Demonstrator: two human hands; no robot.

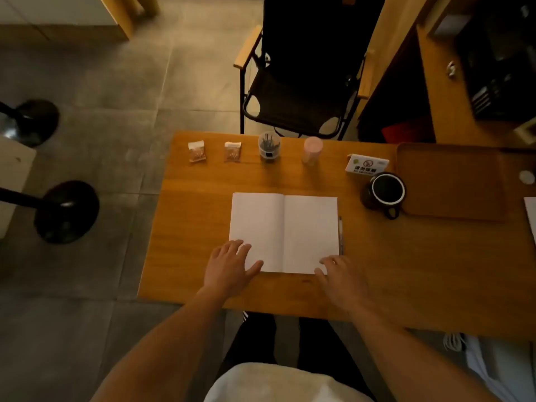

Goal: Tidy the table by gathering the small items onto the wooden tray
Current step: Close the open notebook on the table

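The wooden tray (452, 184) lies bare at the table's far right. Along the far edge stand two small snack packets (197, 151) (232, 151), a clear cup of dark sticks (269, 146) and a pink-lidded jar (312, 150). A white no-smoking sign (367, 165) and a dark mug (387, 191) sit just left of the tray. An open white notebook (284, 230) lies in the middle, a pen (340, 233) along its right edge. My left hand (232, 265) rests flat on the notebook's lower left corner; my right hand (340, 277) rests at its lower right corner. Both hold nothing.
A black folding chair (301, 82) stands beyond the table's far edge. A wooden shelf unit (464, 68) is at the back right. Two black stool bases (66, 211) (32, 121) stand on the tiled floor to the left. A white sheet (532, 219) pokes in at the right edge.
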